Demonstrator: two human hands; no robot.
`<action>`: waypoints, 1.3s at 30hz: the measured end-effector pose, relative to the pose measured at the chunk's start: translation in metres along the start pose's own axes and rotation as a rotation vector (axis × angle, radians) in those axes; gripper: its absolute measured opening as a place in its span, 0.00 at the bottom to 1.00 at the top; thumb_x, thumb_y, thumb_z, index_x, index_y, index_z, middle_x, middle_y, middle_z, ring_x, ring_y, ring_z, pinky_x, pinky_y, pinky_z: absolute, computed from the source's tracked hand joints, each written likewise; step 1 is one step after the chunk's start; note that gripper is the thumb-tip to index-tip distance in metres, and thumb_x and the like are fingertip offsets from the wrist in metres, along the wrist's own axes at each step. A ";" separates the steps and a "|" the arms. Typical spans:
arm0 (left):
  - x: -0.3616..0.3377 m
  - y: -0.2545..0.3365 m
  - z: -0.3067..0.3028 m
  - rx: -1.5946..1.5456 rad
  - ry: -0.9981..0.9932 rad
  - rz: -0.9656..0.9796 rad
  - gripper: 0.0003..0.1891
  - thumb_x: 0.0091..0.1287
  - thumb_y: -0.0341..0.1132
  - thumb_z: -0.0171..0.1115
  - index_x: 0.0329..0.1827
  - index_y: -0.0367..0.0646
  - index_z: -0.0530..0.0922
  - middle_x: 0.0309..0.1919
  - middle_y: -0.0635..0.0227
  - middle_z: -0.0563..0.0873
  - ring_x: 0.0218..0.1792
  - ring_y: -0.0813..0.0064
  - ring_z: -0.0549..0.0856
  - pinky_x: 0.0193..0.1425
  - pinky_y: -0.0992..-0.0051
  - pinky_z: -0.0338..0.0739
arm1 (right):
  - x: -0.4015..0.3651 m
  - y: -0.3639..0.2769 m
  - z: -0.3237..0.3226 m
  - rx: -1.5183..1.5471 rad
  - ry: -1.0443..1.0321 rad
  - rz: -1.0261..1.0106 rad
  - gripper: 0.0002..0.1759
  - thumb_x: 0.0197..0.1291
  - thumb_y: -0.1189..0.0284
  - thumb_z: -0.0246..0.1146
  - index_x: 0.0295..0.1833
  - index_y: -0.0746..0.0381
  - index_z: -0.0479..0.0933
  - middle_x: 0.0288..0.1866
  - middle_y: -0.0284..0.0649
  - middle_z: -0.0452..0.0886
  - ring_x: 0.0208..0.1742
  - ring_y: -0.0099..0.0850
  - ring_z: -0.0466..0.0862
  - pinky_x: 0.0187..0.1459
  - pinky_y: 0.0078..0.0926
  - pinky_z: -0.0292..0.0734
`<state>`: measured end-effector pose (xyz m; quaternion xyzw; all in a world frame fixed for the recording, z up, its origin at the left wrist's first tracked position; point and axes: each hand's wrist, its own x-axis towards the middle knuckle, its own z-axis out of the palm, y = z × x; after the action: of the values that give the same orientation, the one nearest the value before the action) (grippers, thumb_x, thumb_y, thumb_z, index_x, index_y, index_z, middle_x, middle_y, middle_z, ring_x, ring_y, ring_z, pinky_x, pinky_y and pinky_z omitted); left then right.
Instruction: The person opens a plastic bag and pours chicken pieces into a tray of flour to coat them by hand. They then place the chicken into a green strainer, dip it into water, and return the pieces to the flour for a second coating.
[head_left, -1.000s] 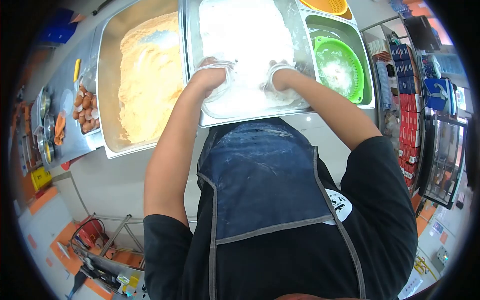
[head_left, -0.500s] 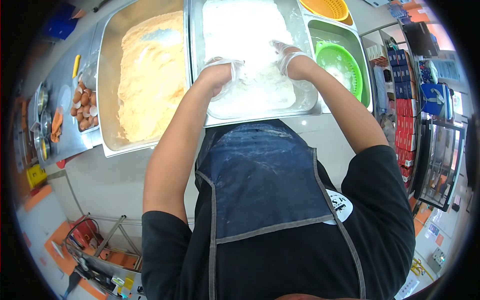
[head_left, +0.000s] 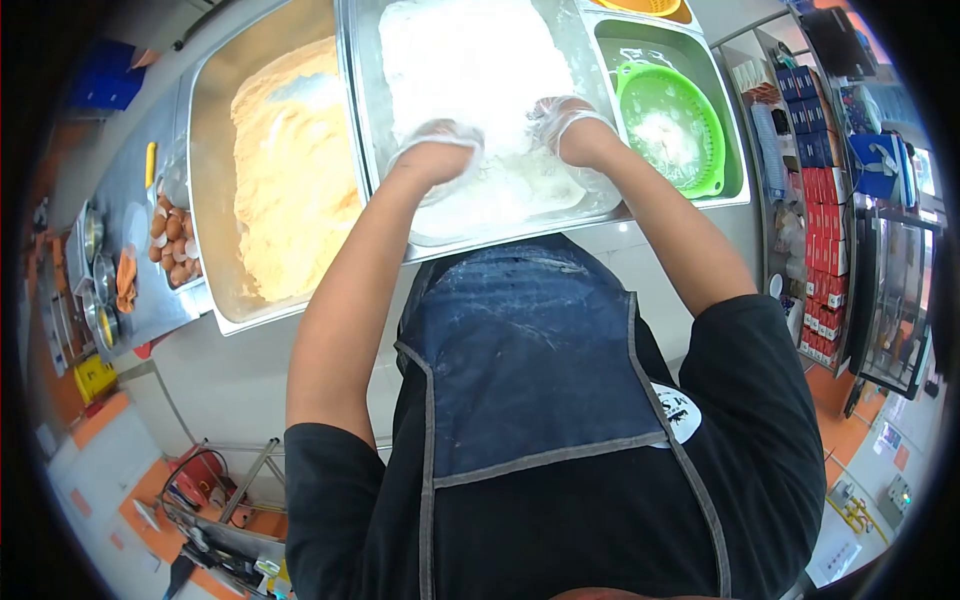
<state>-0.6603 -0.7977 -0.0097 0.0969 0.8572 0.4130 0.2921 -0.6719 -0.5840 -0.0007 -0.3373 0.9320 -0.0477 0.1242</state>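
Both my hands wear clear plastic gloves and are in the metal pan (head_left: pixel 592 62) of white powder that looks like flour (head_left: pixel 470 60). My left hand (head_left: pixel 442 145) is at the left side of the powder, blurred by motion, so its fingers do not show clearly. Over at the right side, my right hand (head_left: pixel 568 128) dips into the powder near the pan's wall. Its fingertips are hidden by the glove and the bright powder, and I cannot make out whether it grips any.
To the left stands a pan of yellowish crumbly powder (head_left: pixel 290 170), with a tray of eggshells (head_left: pixel 175 240) beyond it. A green colander (head_left: pixel 712 150) sits in a metal pan at the right, near an orange basket (head_left: pixel 650 5). Shelves hold red boxes (head_left: pixel 825 240).
My left hand has lifted and turned over the powder. The right hand has moved slightly left and down. The whole view has shifted a little, with the pans tilting.
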 end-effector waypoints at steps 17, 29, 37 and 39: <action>0.020 0.035 0.063 0.765 -0.109 -0.083 0.12 0.59 0.32 0.51 0.40 0.36 0.80 0.39 0.47 0.82 0.44 0.54 0.81 0.49 0.67 0.76 | -0.123 0.039 -0.094 0.090 0.114 0.718 0.16 0.61 0.63 0.50 0.48 0.59 0.76 0.45 0.47 0.79 0.45 0.46 0.77 0.51 0.36 0.71; -0.022 0.022 -0.012 0.528 0.071 -0.119 0.14 0.59 0.37 0.49 0.39 0.36 0.79 0.38 0.47 0.81 0.43 0.51 0.79 0.48 0.64 0.72 | 0.012 -0.023 0.055 -0.041 -0.604 -0.126 0.14 0.42 0.77 0.61 0.39 0.68 0.78 0.35 0.51 0.80 0.37 0.43 0.81 0.40 0.35 0.74; -0.052 0.021 -0.035 0.322 0.246 -0.051 0.16 0.62 0.40 0.49 0.39 0.36 0.78 0.39 0.46 0.80 0.44 0.50 0.78 0.49 0.63 0.72 | 0.050 -0.032 0.021 0.155 -0.287 0.035 0.13 0.45 0.75 0.60 0.38 0.69 0.77 0.34 0.54 0.80 0.35 0.45 0.81 0.38 0.35 0.75; -0.050 0.016 -0.034 0.281 0.305 -0.013 0.15 0.62 0.40 0.49 0.40 0.37 0.78 0.40 0.47 0.80 0.44 0.50 0.78 0.49 0.63 0.72 | 0.066 -0.048 0.047 0.027 -0.298 -0.068 0.12 0.47 0.75 0.58 0.39 0.68 0.77 0.38 0.54 0.80 0.39 0.46 0.81 0.41 0.35 0.75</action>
<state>-0.6413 -0.8299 0.0406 0.0676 0.9413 0.2972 0.1451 -0.6792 -0.6636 -0.0512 -0.3703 0.8905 -0.0141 0.2639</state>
